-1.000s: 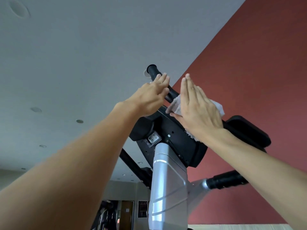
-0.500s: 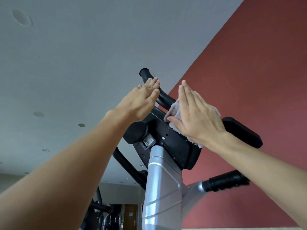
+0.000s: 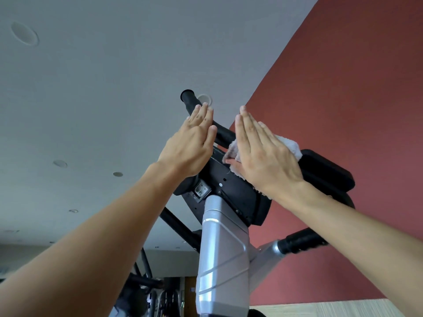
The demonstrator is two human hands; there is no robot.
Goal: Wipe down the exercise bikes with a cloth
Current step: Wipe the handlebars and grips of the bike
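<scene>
Right hand (image 3: pixel 265 154), fingers flat, presses a white cloth (image 3: pixel 290 145) on the exercise bike's black console (image 3: pixel 231 188); left hand (image 3: pixel 192 145), open and empty, rests at its nine o'clock.

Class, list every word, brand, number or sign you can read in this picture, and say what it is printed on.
None can be read.
Small grey plate on the underside of the bike's black console: any markings are too small to read.
Framed panels in the far background: too blurred to read.
White cloth under the right hand: no print visible.
</scene>
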